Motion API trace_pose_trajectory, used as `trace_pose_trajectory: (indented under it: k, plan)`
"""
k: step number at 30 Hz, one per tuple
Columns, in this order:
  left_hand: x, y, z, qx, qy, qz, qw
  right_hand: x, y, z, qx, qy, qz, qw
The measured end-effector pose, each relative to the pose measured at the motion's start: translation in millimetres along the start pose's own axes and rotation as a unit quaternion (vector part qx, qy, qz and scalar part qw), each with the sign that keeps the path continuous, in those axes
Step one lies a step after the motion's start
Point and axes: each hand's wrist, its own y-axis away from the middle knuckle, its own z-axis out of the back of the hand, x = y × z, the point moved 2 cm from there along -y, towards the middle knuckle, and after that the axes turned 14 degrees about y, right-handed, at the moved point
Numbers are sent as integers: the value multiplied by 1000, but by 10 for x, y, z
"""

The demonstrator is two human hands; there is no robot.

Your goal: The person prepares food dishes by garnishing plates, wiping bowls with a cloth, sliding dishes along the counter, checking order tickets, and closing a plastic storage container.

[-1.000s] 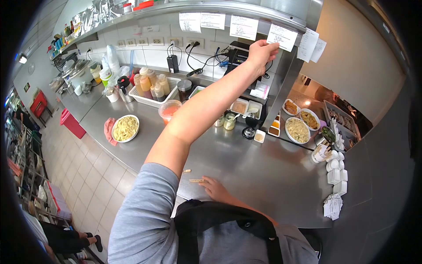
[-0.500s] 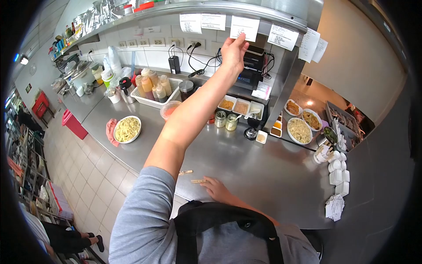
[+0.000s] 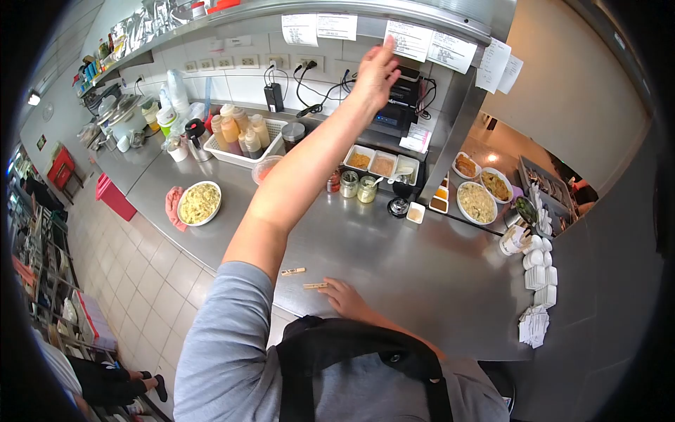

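Observation:
My left hand (image 3: 377,74) is raised to the row of paper tickets under the metal shelf. Its fingers are extended and apart, with a fingertip at the left edge of a printed ticket (image 3: 409,40). That ticket's right edge lies against another ticket (image 3: 451,53). My right hand (image 3: 344,299) rests low on the steel counter, fingers loosely stretched. Its fingertips touch the end of a wooden clothespin (image 3: 313,285); a firm grip is not visible. A second clothespin (image 3: 293,271) lies just beyond it.
The steel counter (image 3: 422,281) carries a bowl of yellowish food (image 3: 200,203), a white basket (image 3: 242,158) of squeeze bottles, sauce jars (image 3: 367,188) and filled trays. Bowls of food (image 3: 477,202) stand at the right. Another person's legs (image 3: 112,387) show at lower left.
The ticket at my left hand has shifted right, up against its neighbour, and a gap now separates it from the two left tickets. My right hand stays by the clothespin.

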Motion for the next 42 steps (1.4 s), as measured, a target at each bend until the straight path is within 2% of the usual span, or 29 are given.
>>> trace_pose_trajectory:
  k: [5, 9, 15, 17, 18, 20, 22, 23, 24, 26, 30, 32, 33, 34, 36, 37, 38, 39, 40, 41, 42]
  plan:
    - [-437, -204, 336, -123, 107, -142, 976, -19, -22, -26, 2, 1, 5, 1000]
    - [-564, -241, 430, -69, 95, -164, 979, -5, -34, -13, 22, 1, 4, 1000]
    - [-277, -18, 373, -83, 105, -128, 983, -18, 8, -26, 31, 6, -14, 999]
    - [-214, 24, 348, -82, 130, -120, 981, -57, 29, -99, 3, 3, 1, 1000]
    - [-201, 76, 361, -61, 135, -120, 982, -105, 57, -156, 4, 0, -8, 1000]
    - [-108, 425, 348, -33, 50, -101, 993, -301, 31, -206, 17, -115, -92, 989]
    - [82, 951, 452, -11, -122, -48, 991, -109, -196, 534, -143, -253, -220, 931]
    - [210, 1214, 534, 0, -225, -22, 974, -103, -243, 852, -245, -331, -232, 881]
    - [375, 1464, 601, 3, -242, 5, 970, -119, -244, 1141, -347, -397, -237, 816]
    - [729, 1905, 690, 0, -249, 70, 966, -112, -223, 1722, -488, -326, -230, 777]
    - [1398, 2426, 930, 33, -218, 202, 954, -283, 20, 2159, -590, -236, -253, 730]
    - [1521, 2541, 840, 74, -221, 229, 945, -697, 304, 2067, -442, -153, -304, 830]
    - [1542, 2541, 793, 100, -228, 236, 939, -797, 470, 2151, -486, -66, -319, 811]
    - [1509, 2461, 771, 120, -274, 223, 928, -903, 664, 2263, -523, 20, -328, 786]
    - [1323, 2170, 744, 125, -296, 155, 934, -1217, 1279, 2602, -597, -30, -401, 695]
    - [1202, 1996, 734, 111, -292, 130, 941, -1284, 1683, 2870, -584, 68, -493, 641]
    - [1084, 1815, 787, 106, -300, 113, 941, -1312, 2025, 3128, -616, 79, -529, 578]
    - [953, 1670, 721, 74, -322, 85, 940, -1444, 2470, 3311, -653, 56, -522, 547]
    - [855, 1538, 717, 48, -326, 72, 941, -1583, 2904, 3485, -666, 171, -481, 545]
    - [811, 1459, 700, 45, -310, 59, 948, -1629, 3290, 3645, -615, 276, -584, 453]
    - [813, 1450, 618, 55, -312, 64, 947, -1723, 3686, 3749, -639, 298, -551, 446]
